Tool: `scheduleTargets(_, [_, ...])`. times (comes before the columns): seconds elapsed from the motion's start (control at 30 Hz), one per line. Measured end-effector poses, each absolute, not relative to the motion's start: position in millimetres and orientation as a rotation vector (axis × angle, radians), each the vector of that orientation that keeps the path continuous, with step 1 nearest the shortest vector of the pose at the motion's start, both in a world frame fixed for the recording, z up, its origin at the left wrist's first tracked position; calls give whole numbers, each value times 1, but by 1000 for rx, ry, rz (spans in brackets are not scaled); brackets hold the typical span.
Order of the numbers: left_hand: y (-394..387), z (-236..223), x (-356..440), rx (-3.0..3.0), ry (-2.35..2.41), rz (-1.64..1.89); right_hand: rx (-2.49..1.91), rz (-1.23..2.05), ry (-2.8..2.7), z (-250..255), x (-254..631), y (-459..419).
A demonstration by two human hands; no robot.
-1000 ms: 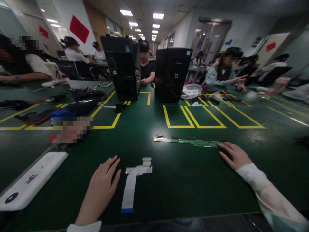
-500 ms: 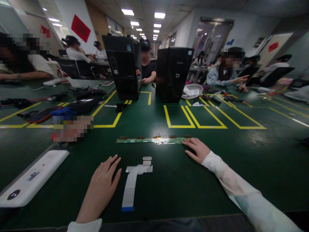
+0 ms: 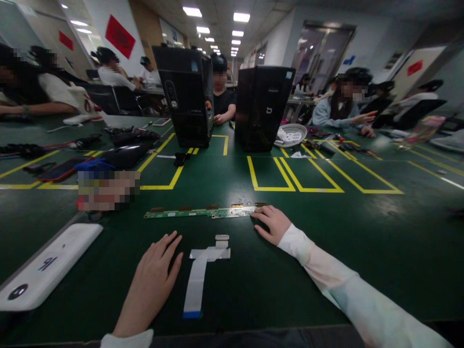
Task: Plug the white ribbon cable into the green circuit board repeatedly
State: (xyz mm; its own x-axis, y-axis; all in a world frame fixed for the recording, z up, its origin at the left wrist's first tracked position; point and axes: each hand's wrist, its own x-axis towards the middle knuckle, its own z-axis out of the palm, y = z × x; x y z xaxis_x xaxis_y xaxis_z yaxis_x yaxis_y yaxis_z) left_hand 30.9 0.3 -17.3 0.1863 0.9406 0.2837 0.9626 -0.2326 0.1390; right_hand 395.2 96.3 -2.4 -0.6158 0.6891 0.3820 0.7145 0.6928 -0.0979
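A long, thin green circuit board (image 3: 192, 213) with several brown tabs along its far edge lies crosswise on the green table. My right hand (image 3: 271, 225) rests at the board's right end, fingertips touching it, the thumb apart and nearer to me. Its fingers are stretched out rather than wrapped round the board. On the left, my left hand (image 3: 154, 273) lies flat and open on the table with nothing in it. Between my hands and closer to me is a white flat ribbon cable (image 3: 196, 285), bent at a corner, with a blue end and a small connector at its far end.
Two black computer towers (image 3: 184, 96) stand across the table, with a person (image 3: 224, 104) behind them. A white device (image 3: 50, 266) lies at left, near a blurred-out patch and dark cables (image 3: 27, 153). Yellow tape marks the tabletop. A white basket (image 3: 291, 134) sits back right.
My right hand has slid left along the table, and the circuit board has shifted left with it. My left hand and the ribbon cable have stayed in place.
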Motion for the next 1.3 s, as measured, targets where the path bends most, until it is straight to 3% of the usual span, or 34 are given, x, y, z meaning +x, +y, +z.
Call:
scheduleTargets(0.57, [-2, -12, 34, -2409, -1931, -530, -818, 29, -2515, -21, 379, 116])
scheduleTargets(0.93, [6, 38, 87, -3087, -1241, -253, -851, 51, -2532, -28, 382, 116])
scheduleTargets(1.3, [48, 36, 150, -3001, -1163, -279, -842, 73, -2507, -25, 383, 113])
